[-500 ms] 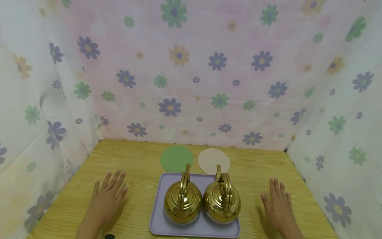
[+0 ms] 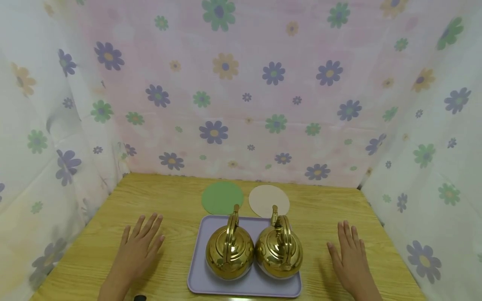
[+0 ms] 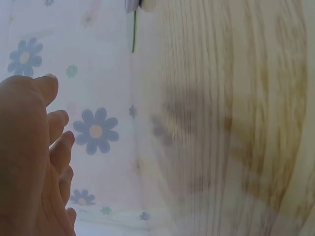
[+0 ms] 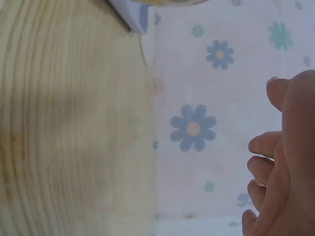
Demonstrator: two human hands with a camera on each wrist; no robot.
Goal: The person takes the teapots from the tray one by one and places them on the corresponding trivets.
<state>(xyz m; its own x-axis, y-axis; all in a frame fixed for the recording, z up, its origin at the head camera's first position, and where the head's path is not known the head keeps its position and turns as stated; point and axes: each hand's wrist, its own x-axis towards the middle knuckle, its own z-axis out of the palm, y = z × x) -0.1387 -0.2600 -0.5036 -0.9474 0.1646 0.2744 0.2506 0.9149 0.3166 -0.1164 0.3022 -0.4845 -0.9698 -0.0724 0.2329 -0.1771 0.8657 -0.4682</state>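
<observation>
Resting flat with fingers straight and spread, the left hand (image 2: 137, 248) lies palm-down on the light wooden table (image 2: 169, 196) and grips nothing; the right hand (image 2: 350, 257) lies likewise, fingers extended and close together, holding nothing. Between them, apart from both hands, sits a pale lilac rectangular plastic tray (image 2: 244, 288) at the near edge of the table, bearing two polished gold-coloured round metal kettles, the left kettle (image 2: 229, 253) and the right kettle (image 2: 278, 253), standing upright and side by side, touching or nearly so. Each has an arched handle over its top. Beyond the tray lie a flat green round mat (image 2: 222, 197) and a flat cream round mat (image 2: 268, 200), just beside each other. Judgement on handling: the kettles look rigid, smooth and slippery on the body, possibly weighty (contents cannot be seen), so the arched handle is the sound place to grasp; the tray is stiff and best taken by its two short rims. The head view alone shows tray, kettles and mats whole. The left wrist view shows only fingers (image 3: 51, 147), wood grain and the flowered curtain (image 3: 93, 128); the right wrist view adds a corner of the tray (image 4: 133, 14).
</observation>
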